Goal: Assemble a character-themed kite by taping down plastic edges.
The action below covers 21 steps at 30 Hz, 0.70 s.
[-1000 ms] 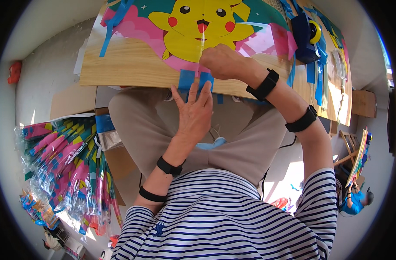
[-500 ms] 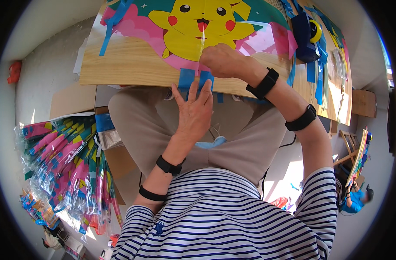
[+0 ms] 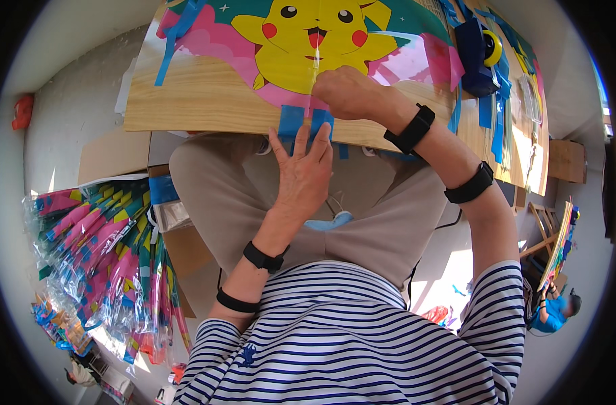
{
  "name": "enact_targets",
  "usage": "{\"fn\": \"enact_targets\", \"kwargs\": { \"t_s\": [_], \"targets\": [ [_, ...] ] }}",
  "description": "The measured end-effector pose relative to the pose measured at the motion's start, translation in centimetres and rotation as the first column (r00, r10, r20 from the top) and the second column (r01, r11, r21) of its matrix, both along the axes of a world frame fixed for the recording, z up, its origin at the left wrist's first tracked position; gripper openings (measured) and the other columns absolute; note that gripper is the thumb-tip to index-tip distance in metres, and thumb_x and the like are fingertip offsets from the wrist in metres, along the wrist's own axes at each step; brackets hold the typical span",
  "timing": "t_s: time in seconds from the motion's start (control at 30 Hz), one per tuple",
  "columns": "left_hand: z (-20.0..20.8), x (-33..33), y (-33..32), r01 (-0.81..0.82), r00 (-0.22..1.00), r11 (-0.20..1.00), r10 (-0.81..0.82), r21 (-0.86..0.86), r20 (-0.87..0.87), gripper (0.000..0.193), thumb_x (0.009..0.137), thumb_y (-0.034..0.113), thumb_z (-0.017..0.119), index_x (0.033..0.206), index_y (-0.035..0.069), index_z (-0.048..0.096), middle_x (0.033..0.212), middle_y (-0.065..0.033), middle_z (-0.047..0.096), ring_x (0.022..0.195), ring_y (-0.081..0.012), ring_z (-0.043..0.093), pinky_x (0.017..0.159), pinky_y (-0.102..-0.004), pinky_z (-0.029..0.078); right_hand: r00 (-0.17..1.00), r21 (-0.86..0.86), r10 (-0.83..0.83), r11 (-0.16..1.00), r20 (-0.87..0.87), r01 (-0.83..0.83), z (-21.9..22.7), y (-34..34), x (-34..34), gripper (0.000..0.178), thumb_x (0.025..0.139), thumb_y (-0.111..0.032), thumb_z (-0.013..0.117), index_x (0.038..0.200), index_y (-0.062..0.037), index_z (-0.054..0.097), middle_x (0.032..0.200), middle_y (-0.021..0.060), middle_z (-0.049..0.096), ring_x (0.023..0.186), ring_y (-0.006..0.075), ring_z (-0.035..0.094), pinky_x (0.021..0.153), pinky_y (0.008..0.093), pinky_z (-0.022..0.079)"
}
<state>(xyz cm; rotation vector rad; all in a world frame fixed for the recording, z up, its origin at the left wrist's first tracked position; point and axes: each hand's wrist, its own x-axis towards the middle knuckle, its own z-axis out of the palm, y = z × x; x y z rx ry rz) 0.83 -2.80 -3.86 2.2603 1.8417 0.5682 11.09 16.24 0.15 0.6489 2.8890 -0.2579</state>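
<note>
A glossy printed plastic sheet (image 3: 288,64) lies on the wooden board in front of me, with a yellow cartoon creature on pink and green. Down its middle runs a narrow pale strip. Blue tape (image 3: 291,121) sits at the sheet's lower point, over the board's near edge. My left hand (image 3: 301,177) is open, its spread fingertips resting on this tape and edge. Just above and to the right, my right hand (image 3: 348,94) is closed against the sheet beside the strip. Whatever its curled fingers hold is hidden.
A dark blue tape dispenser (image 3: 475,57) with a yellow roll stands at the board's right. Blue tape strips (image 3: 178,39) hang on both sides. Folded printed sheets in clear plastic (image 3: 105,250) lie at left, near cardboard boxes (image 3: 116,156). Another person (image 3: 554,314) is far right.
</note>
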Motion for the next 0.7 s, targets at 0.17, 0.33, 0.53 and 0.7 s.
{"fn": "enact_targets", "kwargs": {
  "t_s": [0.17,0.33,0.53,0.7],
  "targets": [
    [0.15,-0.05,0.03,0.002,1.0,1.0,-0.002,-0.009,0.002,0.061,0.072,0.016,0.082,0.126,-0.001,0.061,0.151,-0.0032,0.042,0.136,-0.0319,0.041,0.11,-0.0793,0.015,0.999,0.007,-0.003,1.0,0.037,0.002,0.19,0.03,-0.25,0.014,0.076,-0.005,0.065,0.088,-0.0036,0.073,0.091,0.0186,0.071,0.086,0.0381,0.07,0.072,0.0467,0.055],
    [0.09,-0.01,0.08,0.005,1.0,1.0,-0.005,-0.014,0.004,0.061,0.072,0.016,0.082,0.126,-0.001,0.06,0.15,-0.0035,0.043,0.136,-0.0316,0.041,0.11,-0.079,0.016,0.996,-0.003,0.003,1.0,-0.087,-0.003,-0.64,0.23,0.19,0.016,0.069,0.003,0.062,0.083,0.0011,0.07,0.083,0.0218,0.068,0.08,0.0406,0.067,0.068,0.0486,0.053],
    [-0.02,-0.05,0.07,0.001,1.0,1.0,-0.001,-0.006,0.002,0.062,0.071,0.015,0.082,0.127,-0.002,0.06,0.149,-0.0044,0.044,0.135,-0.0317,0.043,0.109,-0.0797,0.016,0.998,-0.013,-0.001,1.0,-0.06,0.001,-0.17,0.18,-0.01,0.017,0.069,0.003,0.062,0.084,0.0013,0.07,0.083,0.022,0.068,0.08,0.0413,0.067,0.067,0.049,0.053],
    [0.06,-0.03,0.17,0.005,1.0,1.0,-0.005,-0.002,-0.005,0.063,0.071,0.015,0.083,0.127,-0.002,0.06,0.147,-0.0053,0.045,0.133,-0.0321,0.044,0.109,-0.0804,0.017,0.998,-0.012,-0.001,1.0,-0.06,0.001,-0.39,0.2,0.06,0.018,0.069,0.003,0.062,0.085,0.0016,0.07,0.084,0.0227,0.068,0.08,0.0417,0.067,0.067,0.0488,0.053]
  ]
}}
